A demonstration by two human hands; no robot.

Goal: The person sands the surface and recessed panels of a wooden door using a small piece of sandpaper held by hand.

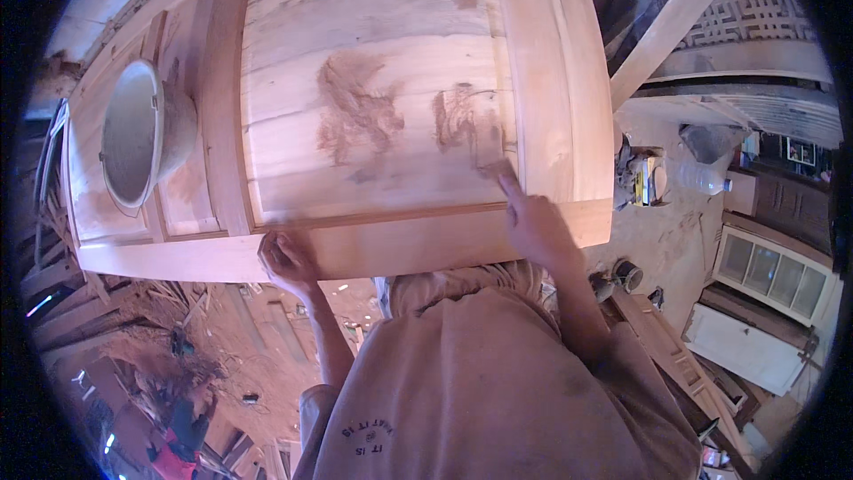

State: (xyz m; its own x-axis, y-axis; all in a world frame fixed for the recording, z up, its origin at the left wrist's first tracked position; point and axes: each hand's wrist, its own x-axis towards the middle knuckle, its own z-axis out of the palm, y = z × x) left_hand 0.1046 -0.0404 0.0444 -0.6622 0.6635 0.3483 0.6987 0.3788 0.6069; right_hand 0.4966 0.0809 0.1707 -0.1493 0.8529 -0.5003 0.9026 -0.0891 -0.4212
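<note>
A large pale wooden panel door [400,240] lies flat in front of me. Brown smears [360,107] mark its wide middle panel, with a smaller smeared patch [458,116] to their right. My left hand [286,260] rests at the door's near edge, fingers curled in; whatever they hold is hidden. My right hand [536,224] is over the near right corner of the panel, its index finger reaching forward. A small brownish blur shows at that fingertip, too smeared to name, and the other fingers are folded.
A grey bucket [182,129] stands on the door's left part. Scrap wood and shavings [258,338] litter the floor at left. To the right are a leaning plank [671,27], a clear plastic bottle [704,180], a white-framed window [771,271] and long timbers [680,364].
</note>
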